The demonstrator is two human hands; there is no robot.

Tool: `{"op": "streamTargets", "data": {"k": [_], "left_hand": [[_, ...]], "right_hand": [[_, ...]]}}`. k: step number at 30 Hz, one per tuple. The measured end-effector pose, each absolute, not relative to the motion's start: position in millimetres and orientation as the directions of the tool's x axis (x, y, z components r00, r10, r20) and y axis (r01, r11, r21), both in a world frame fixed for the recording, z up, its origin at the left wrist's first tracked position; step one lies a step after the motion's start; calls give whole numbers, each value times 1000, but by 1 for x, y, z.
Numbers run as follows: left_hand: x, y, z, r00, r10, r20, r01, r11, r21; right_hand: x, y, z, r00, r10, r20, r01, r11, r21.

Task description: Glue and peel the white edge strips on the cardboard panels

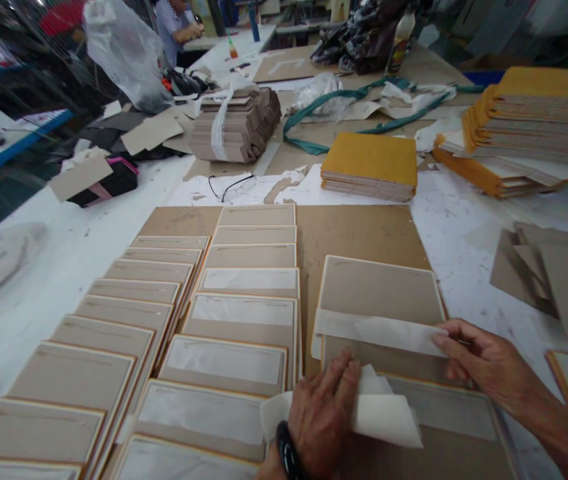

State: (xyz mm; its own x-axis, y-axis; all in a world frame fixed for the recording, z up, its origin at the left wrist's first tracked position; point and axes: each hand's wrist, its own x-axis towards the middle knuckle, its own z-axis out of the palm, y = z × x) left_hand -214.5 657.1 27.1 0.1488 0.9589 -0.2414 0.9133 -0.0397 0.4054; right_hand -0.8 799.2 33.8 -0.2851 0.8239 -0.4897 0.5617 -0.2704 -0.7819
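The left hand (pixel 321 417) lies flat and unclenched, fingers spread, pressing on a curled white sheet (pixel 387 421) that sits on the near board (pixel 444 420), with a black watch (pixel 289 453) on its wrist. The right hand (pixel 489 360) grips the end of a white strip (pixel 379 333) between its fingers and thumb; the strip lies across a second board (pixel 379 293), just above the near one.

To the left, about nineteen more tan boards, their edges orange, overlap in two rows – nine or so in the left row, eight in the middle one. Five in the middle row carry white panels. Most of the rows rest on a brown backing sheet (pixel 359 233).

Farther up the white tabletop (pixel 457 267) are three stacks of yellow-topped boards – one small (pixel 369 160), two larger (pixel 539 113) (pixel 494 173) – plus one strapped brown bundle (pixel 234 127) and a pair of glasses (pixel 229 187). A co-worker (pixel 177 27) sits at the far end, hands on the table.
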Motion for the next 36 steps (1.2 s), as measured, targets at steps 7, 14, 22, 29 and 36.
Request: {"op": "streamTargets", "data": {"k": [7,14,22,29,36], "left_hand": [[-217,672,23,-14,950,-312,928,128,349],[-217,675,24,53,923,-380,937,85,338],[-220,674,21,79,935,-346,924,62,378],[-220,672,17,97,950,-297,927,22,374],[-220,671,15,126,959,-255,954,-47,296]], "right_hand": [[7,797,38,-265,819,-509,514,-327,-793],[19,799,25,-239,827,-508,549,-317,-773],[15,795,26,-179,833,-524,510,-377,-773],[19,793,14,-132,839,-529,584,-365,-725],[25,795,4,-111,826,-552,634,-369,-680]]}}
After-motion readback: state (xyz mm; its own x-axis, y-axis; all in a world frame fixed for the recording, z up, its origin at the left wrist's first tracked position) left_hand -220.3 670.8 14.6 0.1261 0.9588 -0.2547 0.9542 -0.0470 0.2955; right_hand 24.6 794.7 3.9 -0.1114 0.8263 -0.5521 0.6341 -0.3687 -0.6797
